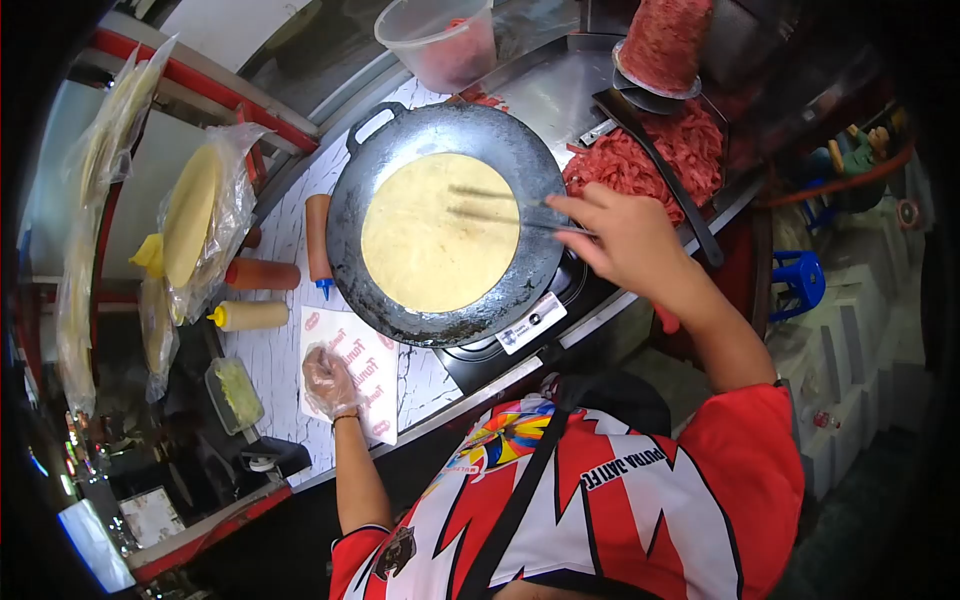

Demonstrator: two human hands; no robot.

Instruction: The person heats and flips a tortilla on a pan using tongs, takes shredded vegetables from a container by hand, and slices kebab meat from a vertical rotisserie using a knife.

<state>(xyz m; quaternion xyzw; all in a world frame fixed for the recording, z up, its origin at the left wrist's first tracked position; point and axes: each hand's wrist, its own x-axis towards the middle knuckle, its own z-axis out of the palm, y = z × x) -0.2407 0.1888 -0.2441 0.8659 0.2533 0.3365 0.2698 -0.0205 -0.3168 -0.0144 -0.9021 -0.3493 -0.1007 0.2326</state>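
Observation:
A round flatbread (430,245) lies flat in a black pan (350,285) on a stove. My right hand (625,240) is closed on metal tongs (535,222), whose blurred tips are over the right half of the flatbread. My left hand (330,382), in a clear plastic glove, rests at the printed paper (375,365) on the counter, its fingers curled; whether they hold anything is hidden.
Sliced red meat (645,155) and a long dark knife (670,180) sit right of the pan, below a meat cone (668,45). Sauce bottles (262,274), a tray of shredded greens (238,393), bagged flatbreads (193,215) and a plastic tub (445,50) surround the counter.

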